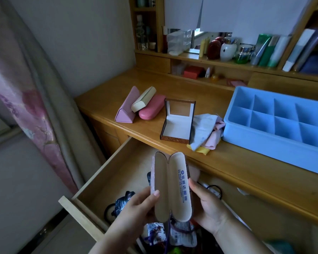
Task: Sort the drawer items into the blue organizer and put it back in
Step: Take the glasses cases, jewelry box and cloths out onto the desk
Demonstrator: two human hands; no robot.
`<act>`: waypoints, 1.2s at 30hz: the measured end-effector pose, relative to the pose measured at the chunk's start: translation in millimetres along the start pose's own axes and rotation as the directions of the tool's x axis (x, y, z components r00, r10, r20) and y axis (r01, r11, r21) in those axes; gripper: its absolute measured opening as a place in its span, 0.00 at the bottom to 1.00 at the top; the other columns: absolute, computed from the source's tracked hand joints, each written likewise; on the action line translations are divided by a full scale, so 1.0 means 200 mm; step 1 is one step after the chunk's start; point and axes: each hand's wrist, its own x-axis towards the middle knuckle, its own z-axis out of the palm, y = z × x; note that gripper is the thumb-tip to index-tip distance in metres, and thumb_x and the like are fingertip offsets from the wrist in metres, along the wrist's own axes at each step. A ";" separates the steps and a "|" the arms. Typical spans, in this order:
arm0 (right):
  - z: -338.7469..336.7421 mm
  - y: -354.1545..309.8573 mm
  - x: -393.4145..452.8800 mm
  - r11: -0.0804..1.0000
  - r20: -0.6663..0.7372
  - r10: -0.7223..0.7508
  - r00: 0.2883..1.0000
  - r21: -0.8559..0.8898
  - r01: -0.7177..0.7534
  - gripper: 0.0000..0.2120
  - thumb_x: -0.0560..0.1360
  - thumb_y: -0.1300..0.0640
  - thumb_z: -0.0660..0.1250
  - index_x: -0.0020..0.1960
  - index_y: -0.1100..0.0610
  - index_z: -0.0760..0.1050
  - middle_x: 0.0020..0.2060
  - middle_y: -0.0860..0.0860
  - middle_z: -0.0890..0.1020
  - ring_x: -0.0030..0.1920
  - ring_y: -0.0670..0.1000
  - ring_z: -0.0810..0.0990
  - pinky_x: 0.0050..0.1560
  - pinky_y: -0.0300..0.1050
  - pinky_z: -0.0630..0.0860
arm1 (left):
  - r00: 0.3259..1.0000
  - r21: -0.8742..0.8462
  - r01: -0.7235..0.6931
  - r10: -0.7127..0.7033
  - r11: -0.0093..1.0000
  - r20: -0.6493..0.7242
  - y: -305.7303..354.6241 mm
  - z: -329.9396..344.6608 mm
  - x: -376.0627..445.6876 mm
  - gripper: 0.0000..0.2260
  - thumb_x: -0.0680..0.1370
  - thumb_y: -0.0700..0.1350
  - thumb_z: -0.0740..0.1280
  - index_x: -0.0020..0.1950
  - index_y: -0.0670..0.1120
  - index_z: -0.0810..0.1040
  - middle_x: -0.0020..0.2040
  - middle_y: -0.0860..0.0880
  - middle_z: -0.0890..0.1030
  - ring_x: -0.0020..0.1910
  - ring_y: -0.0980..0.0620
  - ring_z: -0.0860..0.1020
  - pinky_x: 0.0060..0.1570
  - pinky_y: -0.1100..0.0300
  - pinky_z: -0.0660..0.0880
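Both hands hold an opened glasses case (171, 187) above the pulled-out wooden drawer (103, 180). Its beige lining faces me, with blue print on the right half. My left hand (136, 209) grips the left shell, thumb on the inside. My right hand (207, 208) grips the right shell from behind. The case holds nothing. The blue organizer (275, 121), with several bare compartments, stands on the desk at the right. Small packets and dark items (121, 202) lie in the drawer under my hands.
On the desk (218, 162) lie a pink triangular case (127, 107), a beige case (143, 99), a pink hard case (151, 109), an open brown box (178, 121) and cleaning cloths (206, 132). Shelves with bottles stand behind. A curtain hangs at the left.
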 end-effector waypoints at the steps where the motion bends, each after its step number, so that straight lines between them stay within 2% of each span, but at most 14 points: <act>1: -0.01 -0.01 0.00 0.999 0.034 0.005 0.999 0.033 -0.006 0.23 0.73 0.48 0.69 0.64 0.59 0.76 0.62 0.63 0.77 0.61 0.62 0.77 0.58 0.56 0.76 | 1.000 -0.029 0.006 -0.005 1.000 0.017 0.00 -0.01 -0.01 0.17 0.69 0.58 0.71 0.56 0.56 0.81 0.55 0.44 0.83 0.54 0.42 0.81 0.46 0.55 0.79; 3: -0.02 -0.01 0.00 0.997 0.087 -0.002 0.996 0.076 -0.005 0.27 0.70 0.48 0.73 0.65 0.59 0.75 0.63 0.63 0.76 0.62 0.62 0.76 0.57 0.55 0.76 | 1.000 -0.041 0.015 -0.014 0.999 0.014 0.00 0.01 -0.01 0.22 0.66 0.63 0.73 0.59 0.61 0.79 0.58 0.48 0.82 0.56 0.46 0.81 0.49 0.56 0.79; 5: -0.01 -0.01 0.02 0.995 0.107 -0.019 0.994 0.101 0.008 0.27 0.70 0.50 0.72 0.66 0.60 0.74 0.63 0.63 0.76 0.62 0.62 0.76 0.56 0.55 0.76 | 0.999 -0.044 0.034 -0.034 0.998 0.003 -0.01 0.02 -0.01 0.29 0.66 0.68 0.70 0.65 0.66 0.71 0.63 0.51 0.78 0.58 0.47 0.80 0.52 0.52 0.79; 8: 0.02 0.02 0.06 0.997 0.049 -0.050 0.998 0.056 0.047 0.21 0.76 0.54 0.66 0.67 0.60 0.72 0.63 0.62 0.77 0.63 0.62 0.76 0.58 0.56 0.75 | 0.999 0.019 0.003 -0.002 1.000 -0.050 -0.01 0.04 0.00 0.23 0.71 0.69 0.61 0.65 0.78 0.59 0.72 0.53 0.67 0.63 0.46 0.75 0.54 0.48 0.79; 11: 0.06 0.01 0.09 0.994 0.015 -0.105 0.994 -0.037 0.106 0.19 0.75 0.55 0.64 0.66 0.56 0.73 0.60 0.59 0.79 0.62 0.59 0.77 0.56 0.52 0.77 | 0.995 0.089 -0.036 0.044 0.995 -0.090 0.01 0.05 0.00 0.18 0.71 0.68 0.57 0.57 0.85 0.56 0.75 0.55 0.61 0.70 0.47 0.68 0.64 0.47 0.72; 16: 0.16 0.03 0.15 0.960 -0.026 -0.161 0.987 -0.236 0.151 0.24 0.71 0.53 0.69 0.66 0.46 0.71 0.59 0.52 0.81 0.58 0.54 0.80 0.50 0.50 0.80 | 0.966 0.247 -0.225 0.249 0.943 -0.066 0.03 0.10 0.02 0.24 0.76 0.58 0.55 0.68 0.75 0.48 0.72 0.67 0.54 0.74 0.59 0.57 0.72 0.55 0.63; 19: 0.21 0.02 0.20 0.957 -0.031 -0.170 0.985 -0.245 0.157 0.25 0.72 0.52 0.68 0.68 0.48 0.70 0.58 0.53 0.81 0.59 0.54 0.80 0.54 0.51 0.79 | 0.941 0.306 -0.284 0.325 0.909 -0.091 0.07 0.10 0.02 0.30 0.75 0.51 0.64 0.71 0.66 0.51 0.70 0.68 0.60 0.69 0.68 0.63 0.64 0.69 0.66; 21: 0.24 -0.04 0.22 0.919 0.022 -0.172 0.985 -0.356 0.169 0.25 0.72 0.48 0.69 0.68 0.47 0.69 0.58 0.52 0.81 0.60 0.53 0.79 0.59 0.53 0.76 | 0.879 0.370 -0.333 0.427 0.867 -0.210 0.12 0.04 0.04 0.30 0.73 0.47 0.69 0.71 0.61 0.61 0.67 0.65 0.69 0.64 0.68 0.70 0.56 0.74 0.69; 23: 0.26 -0.10 0.22 0.789 0.053 -0.230 0.972 -0.574 0.218 0.24 0.69 0.41 0.70 0.64 0.41 0.71 0.58 0.48 0.81 0.59 0.46 0.79 0.61 0.50 0.75 | 0.758 0.512 -0.333 0.548 0.792 -0.353 0.19 -0.04 0.10 0.24 0.72 0.44 0.72 0.66 0.55 0.72 0.61 0.57 0.77 0.58 0.62 0.76 0.54 0.71 0.72; 26: 0.24 -0.19 0.20 0.464 0.002 -0.464 0.886 -0.851 0.245 0.15 0.70 0.41 0.68 0.55 0.36 0.71 0.53 0.37 0.78 0.52 0.34 0.77 0.51 0.32 0.77 | 0.600 0.764 -0.217 0.701 0.607 -0.386 0.35 -0.17 0.26 0.19 0.71 0.43 0.73 0.61 0.51 0.77 0.55 0.53 0.75 0.54 0.57 0.74 0.54 0.68 0.68; 29: 0.16 -0.27 0.18 0.013 0.146 -0.718 0.681 -0.975 0.223 0.12 0.73 0.51 0.68 0.56 0.48 0.78 0.50 0.40 0.80 0.51 0.39 0.78 0.49 0.30 0.73 | 0.601 0.891 -0.127 0.748 0.436 -0.281 0.44 -0.21 0.43 0.21 0.71 0.44 0.73 0.63 0.48 0.76 0.56 0.47 0.74 0.55 0.50 0.73 0.56 0.60 0.68; 31: 0.09 -0.30 0.19 -0.220 0.264 -0.760 0.594 -0.964 0.147 0.11 0.71 0.58 0.72 0.54 0.56 0.80 0.51 0.47 0.82 0.53 0.47 0.79 0.53 0.38 0.73 | 0.617 0.913 -0.121 0.750 0.390 -0.238 0.44 -0.21 0.53 0.21 0.72 0.46 0.73 0.64 0.49 0.75 0.58 0.45 0.74 0.57 0.46 0.73 0.58 0.55 0.70; 33: 0.03 -0.31 0.21 -0.339 0.315 -0.739 0.595 -0.938 0.075 0.12 0.71 0.57 0.72 0.54 0.57 0.81 0.56 0.51 0.80 0.57 0.52 0.77 0.58 0.48 0.73 | 0.620 0.915 -0.126 0.750 0.383 -0.228 0.44 -0.19 0.60 0.21 0.73 0.48 0.71 0.66 0.50 0.73 0.60 0.45 0.73 0.59 0.45 0.72 0.59 0.52 0.71; 36: -0.03 -0.34 0.25 -0.445 0.303 -0.653 0.694 -0.895 -0.028 0.16 0.73 0.49 0.67 0.57 0.55 0.80 0.64 0.55 0.76 0.65 0.58 0.73 0.65 0.59 0.67 | 0.644 0.921 -0.143 0.741 0.363 -0.192 0.44 -0.16 0.69 0.22 0.75 0.49 0.69 0.68 0.52 0.70 0.64 0.45 0.71 0.62 0.46 0.70 0.60 0.52 0.71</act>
